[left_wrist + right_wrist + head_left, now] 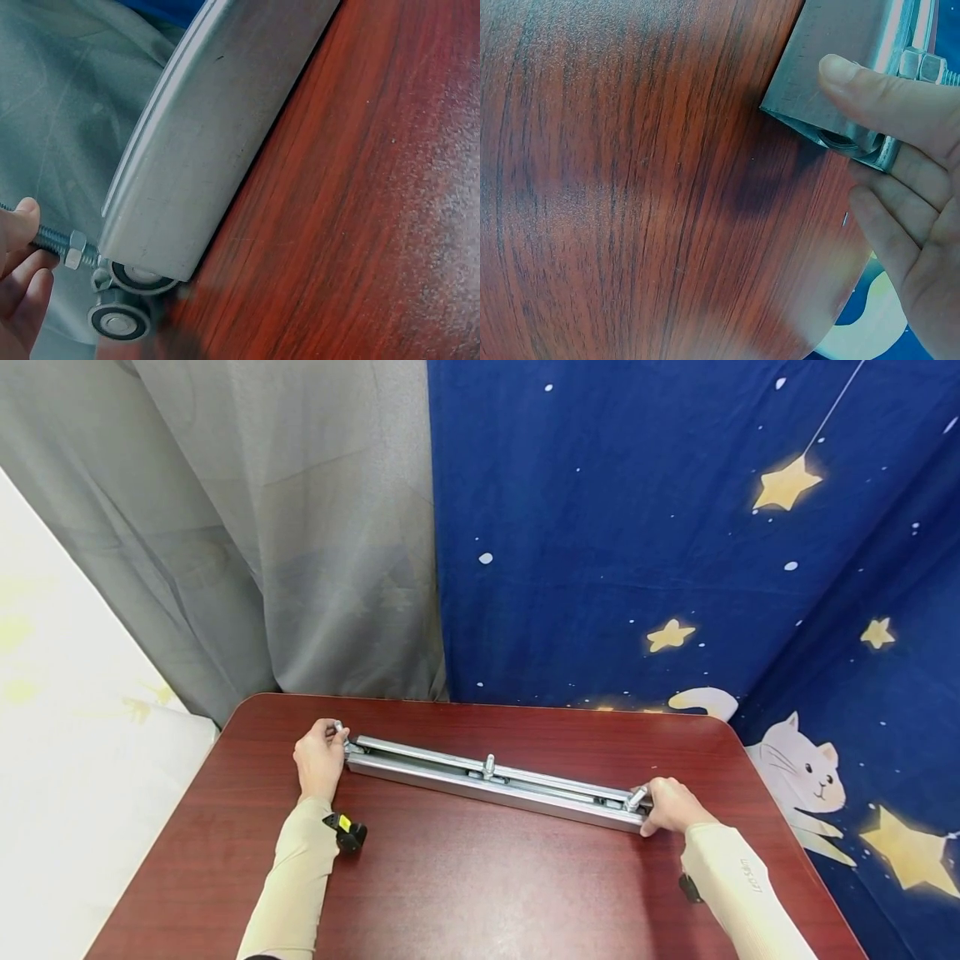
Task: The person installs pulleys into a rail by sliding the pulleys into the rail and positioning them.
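A long silver metal channel rail (pixel 450 786) lies slantwise on the table, its slotted side up. My left hand (pixel 318 764) is at its left end, pinching the threaded bolt (pixel 51 240) of a wheeled roller carriage. In the left wrist view, one wheel (pixel 118 322) of that carriage sticks out past the rail's end, and another sits at the opening. At the opposite end my right hand (pixel 672 806) grips the rail, thumb on its side wall and fingers behind. Another upright bolt (pixel 490 766) rises mid-rail, and a tilted bolt (pixel 636 798) stands beside the right hand.
The reddish-brown wooden table (pixel 480 885) has rounded far corners. Behind it hang a grey curtain (pixel 337 543) and a blue curtain (pixel 585 527) with stars and a cat. White material (pixel 75 760) is at the left. Each wrist wears a small black camera.
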The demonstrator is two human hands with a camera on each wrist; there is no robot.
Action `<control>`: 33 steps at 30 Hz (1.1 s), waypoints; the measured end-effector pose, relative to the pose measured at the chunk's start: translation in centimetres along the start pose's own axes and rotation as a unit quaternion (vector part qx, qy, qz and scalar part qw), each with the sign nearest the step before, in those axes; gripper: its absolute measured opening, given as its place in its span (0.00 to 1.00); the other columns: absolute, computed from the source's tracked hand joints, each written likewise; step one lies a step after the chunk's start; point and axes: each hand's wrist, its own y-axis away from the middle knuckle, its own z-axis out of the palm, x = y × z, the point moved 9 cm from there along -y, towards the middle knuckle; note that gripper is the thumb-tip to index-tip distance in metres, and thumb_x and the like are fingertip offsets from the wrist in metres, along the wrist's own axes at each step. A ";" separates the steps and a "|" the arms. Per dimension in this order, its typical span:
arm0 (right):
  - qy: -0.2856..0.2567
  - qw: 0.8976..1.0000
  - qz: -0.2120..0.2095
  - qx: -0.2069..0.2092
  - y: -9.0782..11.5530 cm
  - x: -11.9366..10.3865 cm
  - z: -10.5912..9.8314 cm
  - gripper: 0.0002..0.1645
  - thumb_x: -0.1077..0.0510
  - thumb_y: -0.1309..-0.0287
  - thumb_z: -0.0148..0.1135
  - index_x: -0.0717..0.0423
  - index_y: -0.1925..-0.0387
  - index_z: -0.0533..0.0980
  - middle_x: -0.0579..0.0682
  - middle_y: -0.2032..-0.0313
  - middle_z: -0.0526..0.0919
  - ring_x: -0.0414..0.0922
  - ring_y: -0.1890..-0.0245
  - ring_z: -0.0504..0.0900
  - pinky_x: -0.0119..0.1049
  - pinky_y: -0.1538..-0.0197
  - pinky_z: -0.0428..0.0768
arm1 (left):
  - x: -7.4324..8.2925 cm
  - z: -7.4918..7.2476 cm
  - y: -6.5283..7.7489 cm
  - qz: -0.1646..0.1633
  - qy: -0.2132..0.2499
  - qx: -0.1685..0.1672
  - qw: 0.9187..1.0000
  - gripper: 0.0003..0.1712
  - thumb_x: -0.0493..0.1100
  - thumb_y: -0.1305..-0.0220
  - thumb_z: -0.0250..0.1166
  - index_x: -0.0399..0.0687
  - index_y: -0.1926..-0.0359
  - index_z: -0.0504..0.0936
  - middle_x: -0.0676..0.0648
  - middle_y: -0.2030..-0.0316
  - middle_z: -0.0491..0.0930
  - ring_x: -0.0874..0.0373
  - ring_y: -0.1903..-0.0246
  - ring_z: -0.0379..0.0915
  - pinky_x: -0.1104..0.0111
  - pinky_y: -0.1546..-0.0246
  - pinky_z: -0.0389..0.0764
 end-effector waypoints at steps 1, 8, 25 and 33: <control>-0.001 1.000 0.000 0.000 0.0 0.0 0.0 0.33 0.61 0.85 0.78 0.58 0.62 0.81 0.51 0.71 0.82 0.45 0.74 0.73 0.42 0.67 0.74 | 0.0 0.0 0.1 -0.001 0.002 -0.002 1.000 0.11 0.37 0.44 0.64 0.34 0.62 0.78 0.35 0.66 0.81 0.43 0.65 0.80 0.51 0.56 0.73; 0.001 1.000 -0.001 0.005 0.0 0.0 0.1 0.34 0.61 0.86 0.78 0.58 0.63 0.81 0.51 0.71 0.82 0.45 0.74 0.73 0.42 0.67 0.74 | 0.5 0.5 0.5 -0.007 0.011 -0.012 1.000 0.11 0.36 0.46 0.65 0.34 0.62 0.78 0.35 0.67 0.81 0.44 0.66 0.80 0.52 0.57 0.74; 0.005 1.000 -0.005 0.010 0.1 -0.2 -0.2 0.33 0.60 0.87 0.78 0.57 0.64 0.82 0.52 0.70 0.82 0.45 0.72 0.76 0.43 0.65 0.75 | 1.3 0.9 1.1 0.011 0.007 -0.028 1.000 0.09 0.36 0.48 0.66 0.35 0.65 0.79 0.37 0.69 0.82 0.45 0.67 0.80 0.54 0.60 0.76; 0.009 1.000 -0.003 0.009 0.0 0.0 0.0 0.33 0.60 0.87 0.78 0.57 0.64 0.82 0.52 0.69 0.83 0.46 0.71 0.76 0.44 0.64 0.76 | 2.0 1.4 1.4 0.026 0.006 -0.041 0.999 0.09 0.37 0.47 0.66 0.36 0.66 0.79 0.37 0.69 0.82 0.45 0.67 0.80 0.53 0.60 0.76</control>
